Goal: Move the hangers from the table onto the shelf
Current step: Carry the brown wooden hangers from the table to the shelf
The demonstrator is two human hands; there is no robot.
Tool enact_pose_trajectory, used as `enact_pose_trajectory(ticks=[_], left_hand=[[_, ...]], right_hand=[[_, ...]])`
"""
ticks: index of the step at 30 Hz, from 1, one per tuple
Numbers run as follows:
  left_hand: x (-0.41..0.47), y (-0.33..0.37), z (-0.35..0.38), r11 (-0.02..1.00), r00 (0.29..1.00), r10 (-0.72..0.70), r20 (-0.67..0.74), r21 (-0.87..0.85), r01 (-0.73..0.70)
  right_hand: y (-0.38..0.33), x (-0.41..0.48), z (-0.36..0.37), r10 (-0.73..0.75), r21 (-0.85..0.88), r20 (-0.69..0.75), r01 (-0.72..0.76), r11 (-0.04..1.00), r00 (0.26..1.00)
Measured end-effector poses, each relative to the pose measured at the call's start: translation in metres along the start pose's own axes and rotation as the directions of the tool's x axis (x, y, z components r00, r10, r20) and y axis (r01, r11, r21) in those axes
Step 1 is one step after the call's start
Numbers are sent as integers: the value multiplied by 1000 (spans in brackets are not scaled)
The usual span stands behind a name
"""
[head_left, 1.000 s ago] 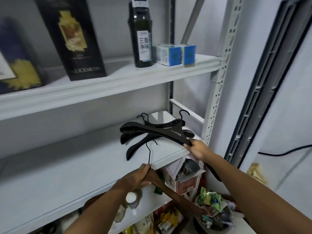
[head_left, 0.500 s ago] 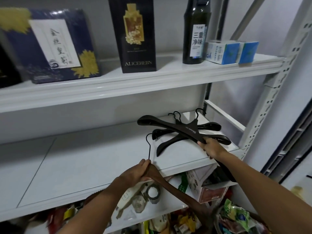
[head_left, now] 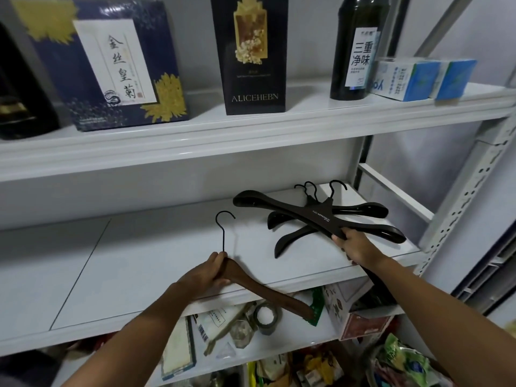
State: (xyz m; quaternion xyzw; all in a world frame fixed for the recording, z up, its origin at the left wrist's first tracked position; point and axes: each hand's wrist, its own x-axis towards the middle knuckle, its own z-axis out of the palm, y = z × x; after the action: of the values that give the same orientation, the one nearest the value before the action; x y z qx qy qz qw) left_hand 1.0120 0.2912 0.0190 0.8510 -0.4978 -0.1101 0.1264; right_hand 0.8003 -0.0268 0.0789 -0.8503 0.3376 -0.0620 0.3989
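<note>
On the shelf, the right hand keeps its grip round the top hanger, seemingly settled on the black hangers. Left of them, the left hand, its grip closed on the brown hanger, has raised it for placing.

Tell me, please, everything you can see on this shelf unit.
white metal shelf unit: one, white, fills view
black plastic hangers: at least three, black, piled middle shelf right
brown wooden hanger: one, brown, middle shelf front edge
navy cardboard gift box: one, navy-gold, top shelf left
tall black box: one, black, top shelf centre
dark white-labelled bottle: one, dark, top shelf right
small blue-white boxes: two, blue-white, top shelf far right
grey tape roll: one, grey, lower shelf
left hand: one, grips brown wooden hanger
right hand: one, grips topmost black plastic hanger
</note>
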Motion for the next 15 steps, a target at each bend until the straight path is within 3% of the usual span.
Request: enact_pose_trajectory(ticks=[15], left_hand=[[74,-84,-16,915,965,-258,-43,308,259]], right_hand=[[-3,41,-5,27,-157,-42,-33,987,999]])
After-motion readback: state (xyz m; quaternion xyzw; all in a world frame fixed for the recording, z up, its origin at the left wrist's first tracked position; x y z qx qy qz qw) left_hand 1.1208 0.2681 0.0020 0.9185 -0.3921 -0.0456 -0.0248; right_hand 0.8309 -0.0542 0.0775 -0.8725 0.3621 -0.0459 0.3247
